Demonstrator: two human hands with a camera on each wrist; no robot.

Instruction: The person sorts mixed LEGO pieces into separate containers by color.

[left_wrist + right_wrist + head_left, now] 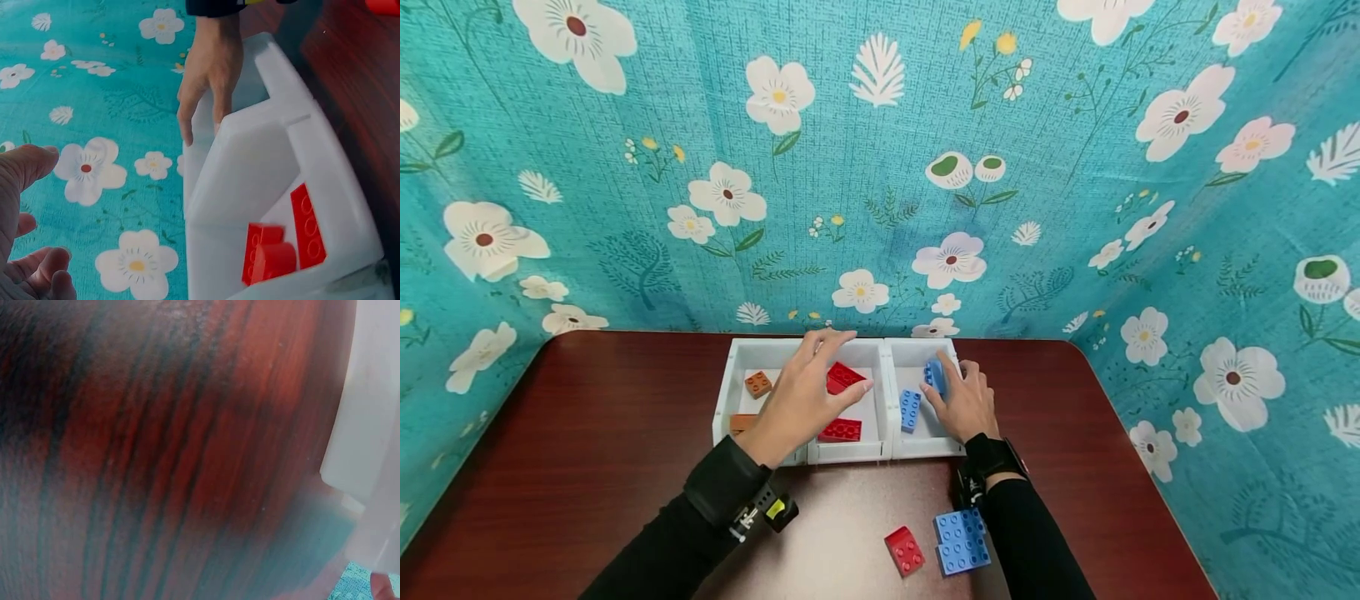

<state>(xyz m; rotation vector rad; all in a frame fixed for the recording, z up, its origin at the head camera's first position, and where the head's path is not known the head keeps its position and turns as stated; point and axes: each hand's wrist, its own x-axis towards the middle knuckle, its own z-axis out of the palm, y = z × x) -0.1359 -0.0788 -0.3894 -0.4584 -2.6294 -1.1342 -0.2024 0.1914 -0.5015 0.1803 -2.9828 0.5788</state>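
My left hand [805,387] hovers over the white divided bin [850,452], thumb and fingers spread, holding nothing. Beneath it lie red bricks [841,431] and orange bricks [758,384]. The left wrist view shows its fingers [39,164] apart at the left edge. My right hand [967,400] reaches into the bin's right compartment. Its thumb and index finger are apart, on either side of a blue brick [934,377]; whether they touch it I cannot tell. Another blue brick [910,410] lies just left of the thumb. The right wrist view shows mostly table and bin wall.
A red brick [905,551] and several joined or closely placed blue bricks [961,542] lie on the dark wooden table [610,467], in front of the bin near my right forearm. A flowered turquoise curtain [850,217] hangs behind the bin and along both sides.
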